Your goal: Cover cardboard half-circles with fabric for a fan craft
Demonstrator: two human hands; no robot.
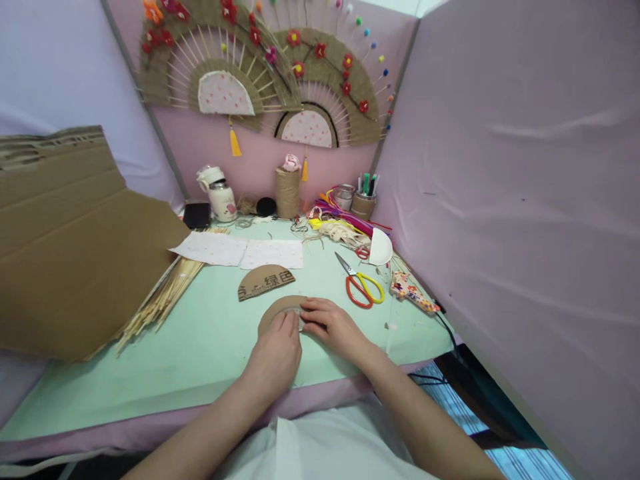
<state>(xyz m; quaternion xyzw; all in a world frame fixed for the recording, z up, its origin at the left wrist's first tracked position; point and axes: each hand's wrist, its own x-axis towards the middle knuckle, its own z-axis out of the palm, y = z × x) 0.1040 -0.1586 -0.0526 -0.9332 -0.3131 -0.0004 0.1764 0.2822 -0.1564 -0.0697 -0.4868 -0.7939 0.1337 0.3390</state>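
Observation:
A rounded piece of brown cardboard [273, 312] lies on the table in front of me, its near part covered by my hands. My left hand [277, 348] is closed over its near side, fingers pressed together. From the right, my right hand [336, 328] grips the edge, with the thumb a little below the fingers. Something pale shows between the fingertips, too small to make out. Just beyond lies a half-round cardboard piece [266, 283] with dark printed characters. Scissors [358, 283] with red and yellow handles rest open to the right of my hands.
A big cardboard sheet [85, 253] and thin sticks [163, 293] take up the left. White dotted strips [240, 250] lie behind. A patterned glue gun [413, 292] with a cord is at right. Bottle [223, 200], twine spool [287, 192] and pen holder [364, 203] stand at the back.

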